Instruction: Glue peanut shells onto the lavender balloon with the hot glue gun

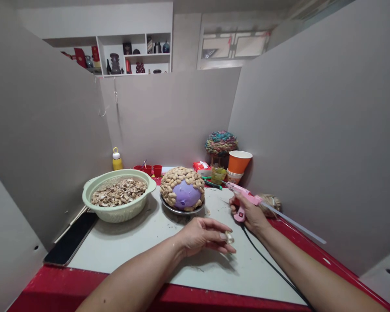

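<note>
Between the fingertips of my left hand (204,236) is a peanut shell (229,237), its pale hollow inside showing. My right hand (251,214) grips a pink hot glue gun (243,193), nozzle pointing up and left, with a long glue stick (294,223) sticking out of its back. Beyond my left hand, a purple balloon (187,195) rests in a metal bowl (182,211). Peanut shells (182,175) cover its top and sides, while a purple patch facing me is bare. To the left, a pale green colander (117,213) holds many loose shells.
A black phone (70,240) lies by the left partition. Along the back stand a yellow bottle (117,160), small red cups (157,170), green-handled pliers (212,184), orange paper cups (239,162) and a colourful shell-covered piece (221,143). The glue gun's black cord (269,260) runs toward me.
</note>
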Available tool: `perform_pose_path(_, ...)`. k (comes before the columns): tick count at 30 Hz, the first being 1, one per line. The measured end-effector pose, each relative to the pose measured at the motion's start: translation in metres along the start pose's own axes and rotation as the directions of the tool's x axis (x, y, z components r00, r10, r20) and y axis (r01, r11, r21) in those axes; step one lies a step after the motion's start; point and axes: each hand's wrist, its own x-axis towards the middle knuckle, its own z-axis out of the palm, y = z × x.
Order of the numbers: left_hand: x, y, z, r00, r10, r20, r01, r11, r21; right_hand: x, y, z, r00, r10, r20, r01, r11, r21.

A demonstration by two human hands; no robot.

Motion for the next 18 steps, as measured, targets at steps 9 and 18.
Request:
perform_pose_path(9, -0.010, 0.022, 0.003, 0.997, 0.041, -0.071, -0.040, 0.999, 0.007, -0.002, -0.011, 0.006, 1.000, 0.002, 0.026, -0.003, 1.000, 0.018)
perform_pose_path(18, -0.038, 0.061, 0.015, 0.985, 0.117, -0.129, -0.112, 0.992, 0.051, -0.026, -0.032, 0.025, 0.992, -0.029, 0.125, 0.039, 0.996, -0.075)
